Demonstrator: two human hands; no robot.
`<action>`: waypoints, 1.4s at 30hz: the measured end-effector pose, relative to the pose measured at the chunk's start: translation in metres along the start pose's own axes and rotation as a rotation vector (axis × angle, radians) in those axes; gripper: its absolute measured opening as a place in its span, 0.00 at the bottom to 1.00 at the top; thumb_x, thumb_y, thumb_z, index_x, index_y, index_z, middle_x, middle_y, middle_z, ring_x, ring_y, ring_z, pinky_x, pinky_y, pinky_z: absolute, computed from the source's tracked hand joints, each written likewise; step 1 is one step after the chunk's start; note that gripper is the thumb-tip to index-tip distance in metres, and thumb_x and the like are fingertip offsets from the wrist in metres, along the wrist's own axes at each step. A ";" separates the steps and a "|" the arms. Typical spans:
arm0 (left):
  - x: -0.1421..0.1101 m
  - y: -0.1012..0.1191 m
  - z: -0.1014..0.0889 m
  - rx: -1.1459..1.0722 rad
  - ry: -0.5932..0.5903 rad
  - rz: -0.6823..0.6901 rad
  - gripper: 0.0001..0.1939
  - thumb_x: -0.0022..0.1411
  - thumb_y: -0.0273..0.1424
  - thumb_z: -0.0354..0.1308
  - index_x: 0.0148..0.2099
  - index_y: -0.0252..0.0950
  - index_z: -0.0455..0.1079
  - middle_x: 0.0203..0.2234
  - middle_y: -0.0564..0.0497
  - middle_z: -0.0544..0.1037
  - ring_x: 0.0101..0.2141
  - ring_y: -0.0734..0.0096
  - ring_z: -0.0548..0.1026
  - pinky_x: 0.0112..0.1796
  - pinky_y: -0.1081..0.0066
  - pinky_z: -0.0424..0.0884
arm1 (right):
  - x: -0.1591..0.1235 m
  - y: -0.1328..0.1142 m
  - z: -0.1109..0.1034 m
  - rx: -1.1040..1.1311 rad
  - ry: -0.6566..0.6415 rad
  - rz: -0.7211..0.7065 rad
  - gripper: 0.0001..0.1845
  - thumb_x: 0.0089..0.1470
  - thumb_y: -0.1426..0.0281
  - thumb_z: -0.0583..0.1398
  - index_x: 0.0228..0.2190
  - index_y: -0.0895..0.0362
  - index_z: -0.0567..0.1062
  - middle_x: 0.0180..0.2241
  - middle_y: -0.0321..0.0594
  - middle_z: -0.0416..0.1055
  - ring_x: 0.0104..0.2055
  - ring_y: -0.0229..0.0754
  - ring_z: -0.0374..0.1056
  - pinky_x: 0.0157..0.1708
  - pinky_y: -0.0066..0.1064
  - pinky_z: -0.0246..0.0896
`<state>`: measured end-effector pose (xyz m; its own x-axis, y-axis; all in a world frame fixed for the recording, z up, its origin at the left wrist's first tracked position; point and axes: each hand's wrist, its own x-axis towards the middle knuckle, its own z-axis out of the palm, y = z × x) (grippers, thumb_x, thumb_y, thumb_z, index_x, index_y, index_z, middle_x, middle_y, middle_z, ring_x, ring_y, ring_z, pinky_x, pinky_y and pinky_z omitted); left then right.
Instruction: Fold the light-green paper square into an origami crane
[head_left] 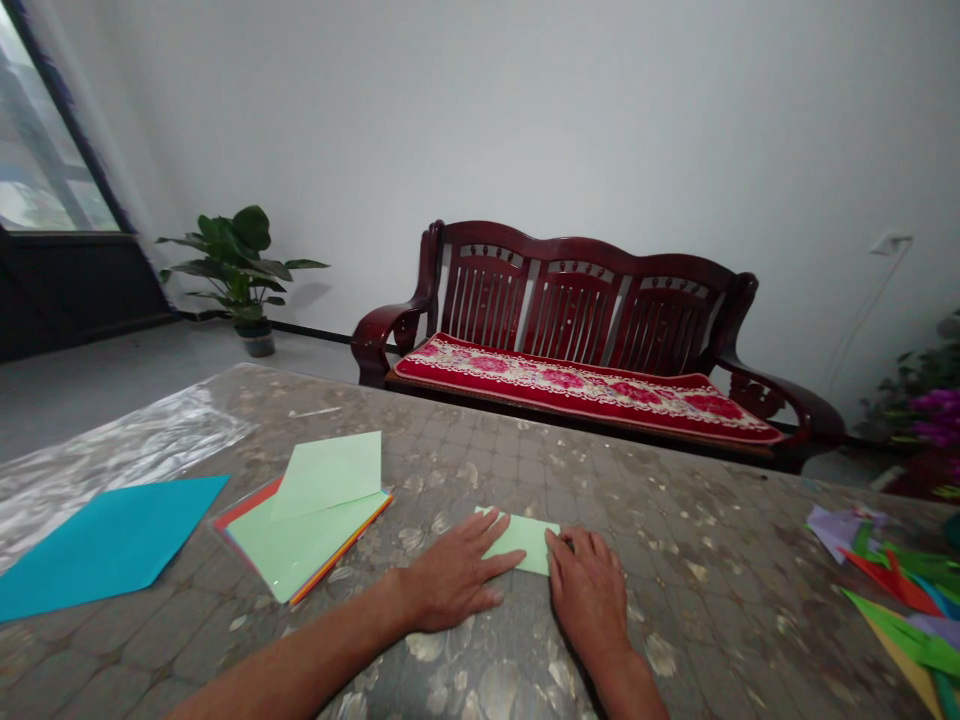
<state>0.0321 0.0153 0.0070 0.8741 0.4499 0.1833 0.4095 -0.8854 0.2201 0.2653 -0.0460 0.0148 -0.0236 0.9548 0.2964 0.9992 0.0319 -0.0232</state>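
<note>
A small folded light-green paper [523,540] lies flat on the patterned table [465,470]. My left hand [454,575] rests palm down with fingers stretched out over the paper's left edge. My right hand [589,590] lies flat at the paper's right edge, fingertips pressing on it. Neither hand grips anything.
A stack of coloured paper sheets [304,525] with a loose green sheet on top lies to the left, beside a blue sheet [105,540] and clear plastic wrap [112,440]. Folded coloured paper pieces [900,600] lie at the right edge. A wooden bench [585,350] and a potted plant [240,275] stand behind.
</note>
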 end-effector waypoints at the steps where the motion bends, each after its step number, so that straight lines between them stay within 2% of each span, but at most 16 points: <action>1: -0.001 0.002 -0.001 0.006 -0.007 0.004 0.30 0.68 0.46 0.50 0.69 0.45 0.53 0.68 0.38 0.52 0.66 0.41 0.50 0.61 0.43 0.53 | 0.001 -0.001 -0.001 0.004 -0.005 -0.001 0.17 0.60 0.74 0.56 0.47 0.48 0.76 0.44 0.43 0.73 0.46 0.48 0.64 0.43 0.38 0.55; 6: 0.001 0.010 -0.005 0.031 -0.044 -0.023 0.33 0.66 0.50 0.51 0.69 0.47 0.53 0.68 0.37 0.51 0.66 0.38 0.50 0.60 0.42 0.53 | 0.002 -0.017 -0.003 0.025 -0.020 0.047 0.16 0.62 0.69 0.55 0.50 0.53 0.74 0.48 0.47 0.71 0.49 0.51 0.63 0.48 0.41 0.56; 10: 0.001 0.011 -0.008 0.040 -0.060 -0.029 0.34 0.65 0.51 0.51 0.69 0.46 0.52 0.67 0.36 0.52 0.65 0.38 0.51 0.59 0.41 0.53 | 0.001 -0.024 0.006 0.017 -0.012 0.068 0.21 0.61 0.68 0.55 0.55 0.57 0.71 0.54 0.50 0.68 0.58 0.56 0.58 0.56 0.46 0.52; 17: -0.023 0.003 -0.010 0.018 -0.074 0.003 0.37 0.67 0.52 0.47 0.71 0.41 0.48 0.68 0.35 0.50 0.66 0.45 0.50 0.62 0.44 0.48 | -0.005 -0.002 0.023 -0.003 -0.028 0.072 0.26 0.61 0.66 0.51 0.59 0.58 0.67 0.61 0.49 0.63 0.64 0.59 0.53 0.60 0.53 0.46; 23: -0.048 -0.005 -0.017 0.004 -0.115 -0.112 0.34 0.69 0.48 0.47 0.71 0.43 0.45 0.69 0.40 0.49 0.67 0.50 0.49 0.63 0.46 0.47 | -0.010 0.019 0.028 0.032 0.030 0.107 0.25 0.61 0.68 0.49 0.57 0.56 0.69 0.61 0.48 0.64 0.63 0.58 0.55 0.59 0.53 0.49; 26: -0.051 -0.013 -0.014 -0.047 -0.087 -0.181 0.29 0.71 0.44 0.47 0.70 0.45 0.50 0.68 0.43 0.52 0.67 0.54 0.51 0.63 0.50 0.49 | -0.009 0.028 0.029 0.127 0.068 0.139 0.24 0.62 0.68 0.46 0.54 0.56 0.72 0.58 0.49 0.67 0.60 0.53 0.59 0.58 0.49 0.53; 28: -0.044 -0.020 -0.010 -0.112 -0.030 -0.248 0.26 0.70 0.41 0.50 0.67 0.46 0.57 0.67 0.45 0.56 0.65 0.55 0.56 0.63 0.52 0.52 | -0.007 0.029 0.028 0.206 0.073 0.171 0.24 0.63 0.65 0.46 0.52 0.56 0.73 0.55 0.48 0.69 0.58 0.51 0.62 0.57 0.47 0.54; 29: -0.039 -0.023 -0.007 -0.131 0.025 -0.321 0.26 0.69 0.39 0.52 0.67 0.44 0.57 0.66 0.43 0.58 0.64 0.56 0.58 0.62 0.53 0.54 | -0.005 0.028 0.027 0.242 0.072 0.180 0.24 0.63 0.63 0.46 0.53 0.56 0.73 0.54 0.47 0.70 0.57 0.51 0.63 0.57 0.46 0.55; 31: -0.023 -0.028 -0.003 -0.139 0.088 -0.399 0.31 0.66 0.39 0.57 0.68 0.41 0.55 0.66 0.40 0.57 0.65 0.55 0.57 0.62 0.52 0.55 | -0.002 0.023 0.026 0.299 0.075 0.192 0.24 0.61 0.62 0.51 0.55 0.56 0.71 0.54 0.47 0.70 0.56 0.51 0.63 0.57 0.46 0.55; 35: 0.011 -0.031 -0.003 -0.145 0.082 -0.293 0.44 0.59 0.46 0.63 0.70 0.40 0.49 0.67 0.38 0.56 0.66 0.49 0.53 0.62 0.49 0.53 | 0.003 0.013 0.024 0.409 0.101 0.212 0.32 0.53 0.67 0.58 0.59 0.58 0.65 0.50 0.47 0.72 0.53 0.52 0.66 0.54 0.43 0.58; 38: 0.026 -0.031 -0.009 -0.125 0.079 -0.246 0.46 0.56 0.49 0.64 0.70 0.41 0.49 0.65 0.40 0.61 0.65 0.47 0.55 0.62 0.49 0.52 | 0.002 0.010 0.022 0.518 0.126 0.206 0.34 0.50 0.70 0.57 0.60 0.57 0.64 0.45 0.44 0.74 0.50 0.50 0.67 0.53 0.41 0.60; 42: 0.033 -0.029 -0.016 -0.093 0.079 -0.207 0.45 0.55 0.51 0.64 0.69 0.43 0.52 0.60 0.41 0.68 0.61 0.47 0.61 0.61 0.47 0.50 | -0.001 0.009 0.017 0.624 0.137 0.162 0.36 0.50 0.73 0.55 0.61 0.55 0.62 0.42 0.41 0.74 0.48 0.47 0.67 0.53 0.39 0.60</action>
<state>0.0451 0.0579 0.0219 0.7494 0.6315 0.1988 0.5486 -0.7605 0.3475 0.2733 -0.0419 -0.0023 0.1708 0.9169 0.3607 0.7827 0.0960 -0.6149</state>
